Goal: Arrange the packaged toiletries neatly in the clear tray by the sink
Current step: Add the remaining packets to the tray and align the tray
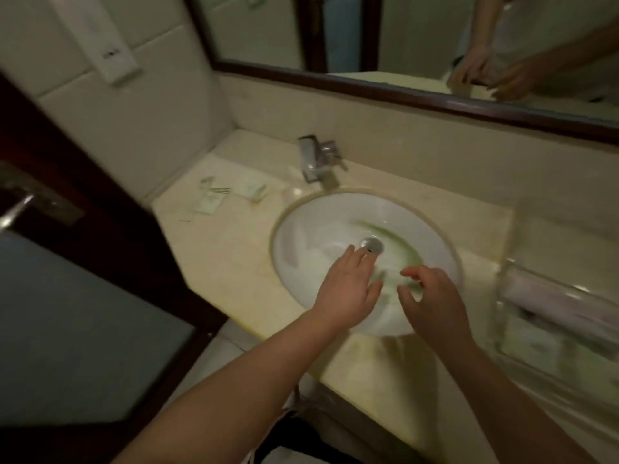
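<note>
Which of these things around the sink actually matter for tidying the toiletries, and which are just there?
Part of the job:
clear tray
packets in the tray
loose packets left of the tap
left hand
right hand

Just there:
sink
tap
mirror
wall unit
door

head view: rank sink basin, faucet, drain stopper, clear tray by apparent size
1. sink basin
2. clear tray, cut off at the frame edge and nearer the camera, so its rank against the basin is unsure
3. faucet
4. drain stopper
</note>
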